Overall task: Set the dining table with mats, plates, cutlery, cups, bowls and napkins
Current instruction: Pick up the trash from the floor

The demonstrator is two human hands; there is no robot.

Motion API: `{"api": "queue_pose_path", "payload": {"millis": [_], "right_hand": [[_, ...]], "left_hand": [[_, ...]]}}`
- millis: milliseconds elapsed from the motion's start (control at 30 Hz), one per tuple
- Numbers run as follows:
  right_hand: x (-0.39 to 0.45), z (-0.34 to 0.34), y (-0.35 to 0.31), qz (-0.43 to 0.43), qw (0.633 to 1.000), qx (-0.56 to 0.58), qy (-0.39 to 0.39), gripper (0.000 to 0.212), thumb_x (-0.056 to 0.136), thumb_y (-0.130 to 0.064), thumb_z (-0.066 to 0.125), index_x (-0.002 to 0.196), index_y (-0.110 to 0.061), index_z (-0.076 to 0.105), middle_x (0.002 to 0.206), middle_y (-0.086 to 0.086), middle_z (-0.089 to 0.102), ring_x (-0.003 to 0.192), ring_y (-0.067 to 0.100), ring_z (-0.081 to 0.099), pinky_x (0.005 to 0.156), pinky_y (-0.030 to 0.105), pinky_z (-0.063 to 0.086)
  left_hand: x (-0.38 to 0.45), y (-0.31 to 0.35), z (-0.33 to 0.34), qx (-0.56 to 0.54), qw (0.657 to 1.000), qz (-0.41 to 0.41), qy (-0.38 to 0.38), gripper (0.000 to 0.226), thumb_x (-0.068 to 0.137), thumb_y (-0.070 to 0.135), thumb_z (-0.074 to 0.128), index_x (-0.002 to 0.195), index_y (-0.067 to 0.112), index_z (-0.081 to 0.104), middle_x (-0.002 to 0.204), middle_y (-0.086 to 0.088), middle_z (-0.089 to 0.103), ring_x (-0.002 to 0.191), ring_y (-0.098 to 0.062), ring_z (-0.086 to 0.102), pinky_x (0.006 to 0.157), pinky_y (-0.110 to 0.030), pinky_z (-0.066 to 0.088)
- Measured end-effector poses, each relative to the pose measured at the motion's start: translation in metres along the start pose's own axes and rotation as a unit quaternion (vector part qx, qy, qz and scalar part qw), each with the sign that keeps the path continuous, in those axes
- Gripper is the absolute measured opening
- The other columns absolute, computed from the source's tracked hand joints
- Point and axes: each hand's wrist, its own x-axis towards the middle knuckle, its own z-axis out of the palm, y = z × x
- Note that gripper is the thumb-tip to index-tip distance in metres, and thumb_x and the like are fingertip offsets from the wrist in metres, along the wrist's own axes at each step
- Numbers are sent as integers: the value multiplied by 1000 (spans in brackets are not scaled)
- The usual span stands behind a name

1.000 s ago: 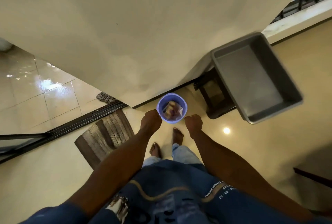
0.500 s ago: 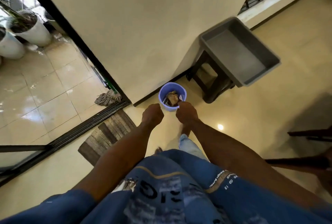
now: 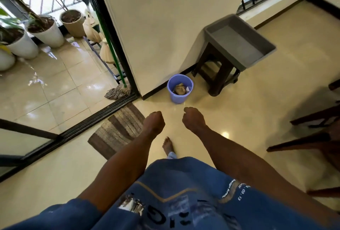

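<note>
The blue shirt (image 3: 184, 193) with short sleeves has white writing on it. The small words are blurry. One bit looks like "Design Bureau" and another looks like "03 . 13", and big dark letters lower down are too smeared to read.

The left hand (image 3: 154, 123) is curled into a fist and holds nothing. The right hand (image 3: 193, 119) is curled into a fist too, and nothing shows in it. Both hands hang in the air just this side of the small round purple plastic bin (image 3: 180, 88), not touching it.

The bin stands on the shiny cream tiled floor (image 3: 257, 115), close against the plain cream wall (image 3: 165, 17). Crumpled brown and white paper lies inside it. Just right of the bin is a dark wooden stool (image 3: 217, 71) with square legs. A smooth grey plastic tub (image 3: 239, 41), shaped like a box, sits on top of the stool. No mats, plates, cups or napkins for the table can be seen here.

Left of the bin is a black sliding door frame (image 3: 114, 32). A stringy striped mop (image 3: 117, 91) with a green stick leans by it. A woven floor mat (image 3: 117, 128) with brown and tan stripes lies in front of the door track. Beyond the door, far left of the bin, round white and tan plant pots (image 3: 46, 30) stand on wet glossy tiles.

Far right of the bin are dark wooden chair legs (image 3: 312, 137). One bare foot (image 3: 167, 145) stands on the floor below the hands
</note>
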Motion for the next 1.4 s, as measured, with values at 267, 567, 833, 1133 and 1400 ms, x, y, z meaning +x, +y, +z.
{"api": "queue_pose_path", "payload": {"millis": [267, 567, 833, 1133, 1400], "right_hand": [[-167, 57, -9, 16, 1000, 26, 2, 22, 89, -9, 48, 105, -6, 62, 112, 12, 64, 108, 32, 59, 77, 32, 45], [-270, 109, -62, 56, 996, 44, -62, 19, 88, -6, 44, 97, -7, 61, 107, 11, 66, 98, 31, 63, 67, 27, 38], [-296, 173, -144, 80, 987, 42, -130, 19, 87, -5, 46, 97, -10, 62, 109, 12, 66, 100, 33, 63, 69, 29, 41], [-263, 261, -225, 103, 978, 95, -158, 28, 89, -13, 49, 111, -12, 66, 118, 13, 65, 111, 34, 59, 85, 35, 48], [-183, 418, -182, 166, 956, 136, -201, 37, 89, -8, 49, 123, -11, 63, 126, 13, 63, 116, 33, 57, 86, 31, 46]], "left_hand": [[-162, -44, 19, -21, 997, 21, 69, 20, 94, 17, 43, 94, 10, 62, 87, -13, 67, 76, -33, 61, 63, -37, 50], [-269, -113, 21, -1, 1000, -13, 15, 20, 96, 18, 43, 97, 12, 62, 92, -8, 66, 77, -22, 56, 64, -33, 43], [-309, -212, 5, -25, 996, -68, -41, 11, 90, 14, 46, 85, 16, 56, 95, -8, 66, 77, -24, 53, 64, -32, 39], [-281, -336, 28, -26, 988, -119, -92, 18, 89, 14, 44, 93, 12, 61, 99, -12, 68, 86, -32, 62, 66, -34, 45], [-202, -410, 171, -55, 983, -114, -134, 19, 93, 22, 45, 100, 14, 61, 100, -9, 67, 92, -31, 62, 76, -39, 52]]}}
